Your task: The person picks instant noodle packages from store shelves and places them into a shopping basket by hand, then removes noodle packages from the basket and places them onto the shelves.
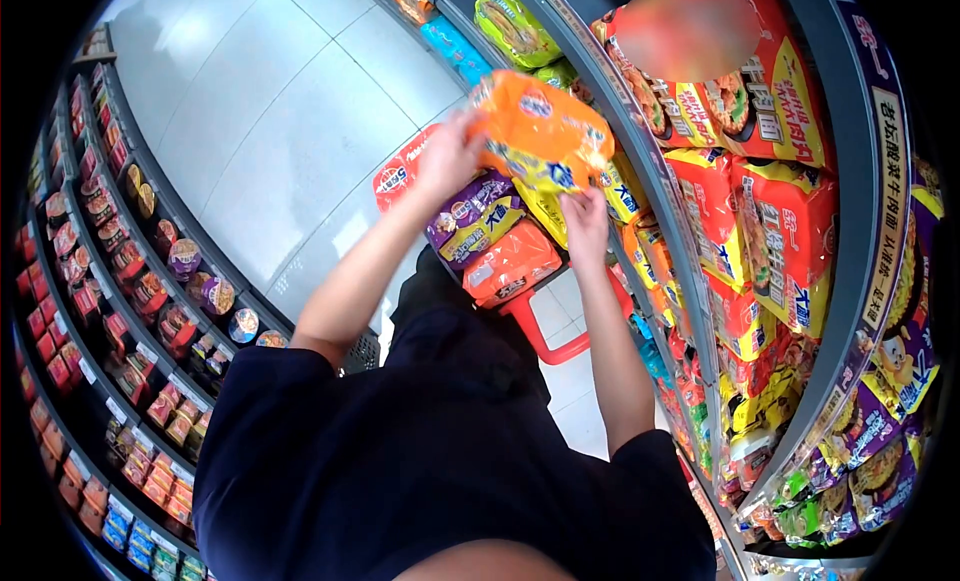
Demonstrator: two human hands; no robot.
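Note:
An orange noodle pack [545, 126] with a yellow lower edge is held up between my two hands. My left hand [450, 156], partly blurred, is closed at the pack's left side. My right hand [585, 221] pinches its lower edge near the right corner. Beneath it are a red pack [402, 171], a purple and yellow pack [475, 221] and an orange-red pack [512, 264], grouped above a red handle [545, 331]. A yellow pack between them is partly covered by the held pack.
Shelves of red noodle packs [785, 231] rise close on the right, with a grey shelf edge [700, 321] beside my right arm. On the left stands another shelf unit [150, 271] with cups and small packs. Pale floor tiles [290, 101] lie between them.

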